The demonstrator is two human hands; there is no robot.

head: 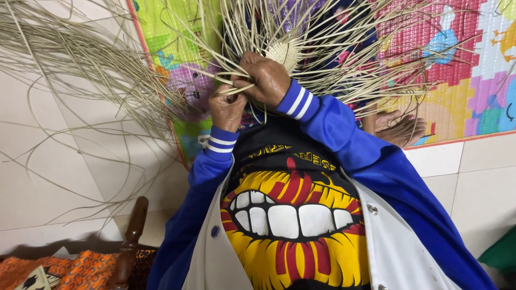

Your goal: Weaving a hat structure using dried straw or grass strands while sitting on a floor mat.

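Note:
Both my hands work at the edge of a small round woven piece (pixel 283 53) made of pale straw strips, with many loose strips (pixel 344 48) fanning out from it. My left hand (pixel 226 110) is closed on a few strips just below the piece. Just above it, touching it, my right hand (pixel 266 78) pinches strips beside the woven centre. Both arms wear blue sleeves with white-striped cuffs.
A thick bundle of loose straw strips (pixel 80 59) lies on the white tile floor (pixel 54 177) at the left. A colourful play mat (pixel 462 70) lies beneath the work, with my bare foot (pixel 400 129) on it. A dark wooden post (pixel 131 236) and orange patterned cloth (pixel 75 271) are at the bottom left.

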